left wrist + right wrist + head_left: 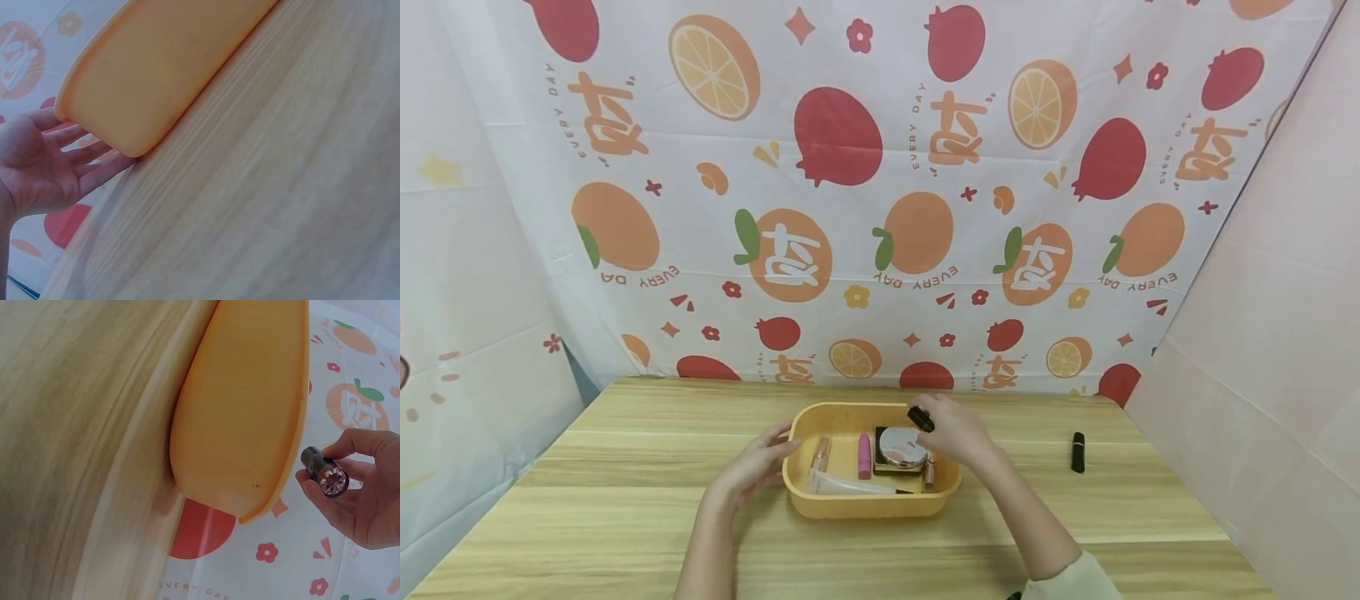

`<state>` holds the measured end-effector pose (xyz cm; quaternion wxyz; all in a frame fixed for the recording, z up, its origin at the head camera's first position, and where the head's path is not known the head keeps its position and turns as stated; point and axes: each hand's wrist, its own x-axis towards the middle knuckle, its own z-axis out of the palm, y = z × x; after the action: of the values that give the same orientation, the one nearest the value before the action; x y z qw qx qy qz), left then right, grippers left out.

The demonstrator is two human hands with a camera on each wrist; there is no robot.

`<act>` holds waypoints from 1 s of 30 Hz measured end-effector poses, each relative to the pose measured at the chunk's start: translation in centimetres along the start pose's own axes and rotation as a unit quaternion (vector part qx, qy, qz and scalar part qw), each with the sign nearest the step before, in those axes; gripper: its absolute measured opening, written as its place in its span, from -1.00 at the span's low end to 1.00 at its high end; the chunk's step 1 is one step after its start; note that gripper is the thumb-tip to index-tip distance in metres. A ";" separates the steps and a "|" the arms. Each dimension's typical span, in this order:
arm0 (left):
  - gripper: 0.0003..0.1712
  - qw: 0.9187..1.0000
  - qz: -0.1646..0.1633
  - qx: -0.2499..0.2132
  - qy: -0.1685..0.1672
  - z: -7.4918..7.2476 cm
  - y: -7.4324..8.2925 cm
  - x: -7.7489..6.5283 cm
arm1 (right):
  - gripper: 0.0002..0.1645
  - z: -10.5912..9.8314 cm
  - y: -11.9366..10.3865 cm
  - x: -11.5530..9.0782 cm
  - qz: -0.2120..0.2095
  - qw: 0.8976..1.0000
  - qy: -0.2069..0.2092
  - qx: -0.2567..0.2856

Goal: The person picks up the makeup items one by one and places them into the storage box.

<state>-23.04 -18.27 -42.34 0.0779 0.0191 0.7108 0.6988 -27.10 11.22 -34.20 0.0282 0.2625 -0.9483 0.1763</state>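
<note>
A yellow plastic bin (872,507) stands on the table. My left hand (758,462) holds its left end, thumb over the rim and the other fingers fairly straight along the outer wall. Above the bin's right end, my right hand (953,429) pinches a black lipstick tube (319,465) with a faceted, shiny end. Inside the bin lie a pink tube (864,457), a silvery round compact (902,447) on a black square case (880,468), a small rose-gold tube (929,472), a clear tube with a black tip (853,486) and a slim clear tube (820,457).
A second black tube (1078,452) stands or lies on the wooden table (1120,517) at the right. A fruit-print cloth (880,317) hangs behind the table, and pale cloths border both sides. Part of a dark object (1014,596) shows at the bottom edge by the right sleeve.
</note>
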 end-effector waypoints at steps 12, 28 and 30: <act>-0.36 1.000 -0.003 0.000 0.000 0.0 0.3 -0.2 | -0.48 0.9 -0.6 0.1 -0.029 0.999 -0.037 0.013; -0.35 1.000 -0.002 0.001 -0.002 0.1 0.1 0.0 | -0.55 1.9 -0.6 -0.1 -0.099 0.990 -0.096 -0.019; -0.35 1.000 -0.003 -0.002 0.000 0.0 0.1 0.0 | -0.51 1.9 -0.6 -0.1 -0.106 0.989 -0.105 -0.020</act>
<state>-23.06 -18.23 -42.29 0.0799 0.0168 0.7095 0.6999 -26.65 10.13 -35.84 -0.0477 0.3775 -0.9163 0.1253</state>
